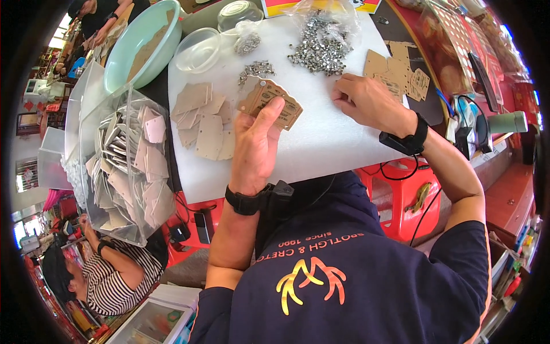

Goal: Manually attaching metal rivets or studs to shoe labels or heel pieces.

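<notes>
Two others, a person in stripes point(117, 281) and a person in dark clothes point(106, 17), appear at left. Two spreads, grey cards point(203, 126) at left and brown cards point(389, 71) at right, flank three clusters of studs point(321, 54). The left hand point(255, 146) pinches brown card point(260, 97), one piece or several, between thumb and fingers above the worktop's middle; the right hand point(372, 103) curls near the studs, whether gripping one I cannot tell. A clear bin point(86, 140) is packed with more grey cards; a green basin point(117, 63) holds brown material; a large bag point(346, 23) and a small bag point(247, 39) hold studs. White sheeting point(312, 152) covers the worktop point(428, 108), a red stool point(401, 192) below.
</notes>
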